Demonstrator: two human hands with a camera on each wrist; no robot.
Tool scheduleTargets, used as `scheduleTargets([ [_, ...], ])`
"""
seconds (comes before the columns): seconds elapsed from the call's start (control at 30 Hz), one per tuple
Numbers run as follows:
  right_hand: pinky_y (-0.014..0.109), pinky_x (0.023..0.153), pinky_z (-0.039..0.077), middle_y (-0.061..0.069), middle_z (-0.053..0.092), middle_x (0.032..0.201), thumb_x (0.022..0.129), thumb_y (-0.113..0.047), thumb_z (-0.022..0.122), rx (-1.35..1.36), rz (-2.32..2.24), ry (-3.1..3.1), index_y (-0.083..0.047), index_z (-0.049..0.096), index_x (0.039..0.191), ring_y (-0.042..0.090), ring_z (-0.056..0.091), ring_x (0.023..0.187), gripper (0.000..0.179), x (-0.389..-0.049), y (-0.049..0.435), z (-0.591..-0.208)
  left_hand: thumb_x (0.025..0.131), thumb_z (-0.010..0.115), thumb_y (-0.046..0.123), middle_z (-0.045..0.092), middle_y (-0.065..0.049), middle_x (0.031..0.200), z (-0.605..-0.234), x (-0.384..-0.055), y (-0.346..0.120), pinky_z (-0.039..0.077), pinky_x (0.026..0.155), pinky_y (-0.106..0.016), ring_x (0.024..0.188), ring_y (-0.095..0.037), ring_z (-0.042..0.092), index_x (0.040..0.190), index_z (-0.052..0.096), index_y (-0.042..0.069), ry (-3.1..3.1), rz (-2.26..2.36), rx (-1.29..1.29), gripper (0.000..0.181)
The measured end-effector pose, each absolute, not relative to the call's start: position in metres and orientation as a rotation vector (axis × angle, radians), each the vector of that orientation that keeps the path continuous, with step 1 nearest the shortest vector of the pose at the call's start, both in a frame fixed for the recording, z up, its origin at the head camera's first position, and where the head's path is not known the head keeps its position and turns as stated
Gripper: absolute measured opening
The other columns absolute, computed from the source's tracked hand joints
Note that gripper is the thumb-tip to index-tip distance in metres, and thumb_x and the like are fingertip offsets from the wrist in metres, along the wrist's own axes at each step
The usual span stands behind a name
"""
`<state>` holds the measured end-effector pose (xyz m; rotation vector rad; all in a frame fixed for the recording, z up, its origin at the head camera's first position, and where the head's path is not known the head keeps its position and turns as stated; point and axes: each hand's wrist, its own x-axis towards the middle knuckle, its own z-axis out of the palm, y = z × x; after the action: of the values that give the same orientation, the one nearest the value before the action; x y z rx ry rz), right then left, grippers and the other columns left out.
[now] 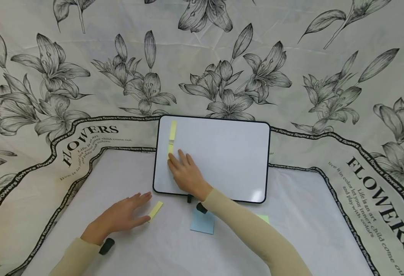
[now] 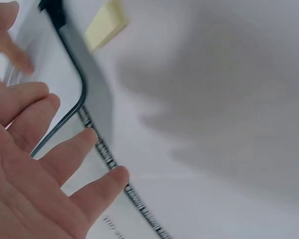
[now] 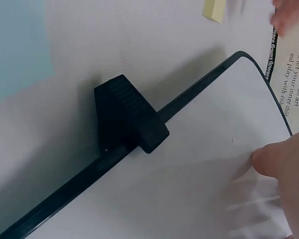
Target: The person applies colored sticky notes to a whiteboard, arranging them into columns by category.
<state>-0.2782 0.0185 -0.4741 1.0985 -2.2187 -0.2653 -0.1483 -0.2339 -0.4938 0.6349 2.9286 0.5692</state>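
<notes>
Right hand (image 1: 188, 172): fingers spread, at lower sticky strip (image 1: 170, 148)
Left hand (image 1: 122, 216): fingers spread, near one yellow pad (image 1: 156, 210)
Whiteboard (image 1: 222, 157): two strips (image 1: 172, 130)

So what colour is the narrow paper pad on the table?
Pale yellow; the head view shows the narrow paper pad best.

Lower yellow strip (image 1: 170, 148) partly behind fingers (image 1: 175, 163)

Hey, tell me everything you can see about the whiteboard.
The whiteboard is rectangular, with a glossy white face, rounded corners and a thin black frame. It stands on the white-covered table, its face turned to the head camera, with a black, plastic-looking foot at its lower edge. Yellow strips form a column near its left edge; the right hand touches the column's lower end.
</notes>
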Motion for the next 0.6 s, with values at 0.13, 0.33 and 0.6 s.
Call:
scheduleTargets([
  [0.13, 0.052, 0.111, 0.048, 0.01, 0.052, 0.156, 0.096, -0.032, 0.071, 1.103, -0.298, -2.255, -0.009, 0.06, 0.143, 0.042, 0.048, 0.142, 0.054, -0.276, 0.021, -0.476, 0.095, 0.071, 0.047, 0.053, -0.011, 0.155, -0.48, -0.173, -0.235, 0.046, 0.109, -0.061, 0.142, -0.043, 0.049, 0.152, 0.051, 0.007, 3.033, 0.517, 0.721, 0.072],
  [0.33, 0.053, 0.116, 0.043, 0.01, 0.046, 0.16, 0.093, -0.041, 0.075, 1.116, -0.305, -2.302, -0.009, 0.054, 0.149, 0.042, 0.043, 0.147, 0.067, -0.276, 0.024, -0.478, 0.095, 0.072, 0.044, 0.055, -0.015, 0.152, -0.46, -0.213, -0.228, 0.046, 0.108, -0.063, 0.142, -0.045, 0.048, 0.149, 0.053, 0.004, 3.158, 0.449, 0.872, 0.07],
  [0.6, 0.053, 0.121, 0.037, 0.009, 0.036, 0.166, 0.098, -0.042, 0.068, 1.141, -0.302, -2.364, -0.01, 0.044, 0.157, 0.041, 0.035, 0.152, 0.071, -0.277, 0.028, -0.48, 0.099, 0.06, 0.055, 0.044, -0.009, 0.161, -0.44, -0.256, -0.208, 0.028, 0.121, -0.064, 0.154, -0.043, 0.027, 0.157, 0.043, 0.01, 3.166, 0.363, 0.9, 0.075],
])
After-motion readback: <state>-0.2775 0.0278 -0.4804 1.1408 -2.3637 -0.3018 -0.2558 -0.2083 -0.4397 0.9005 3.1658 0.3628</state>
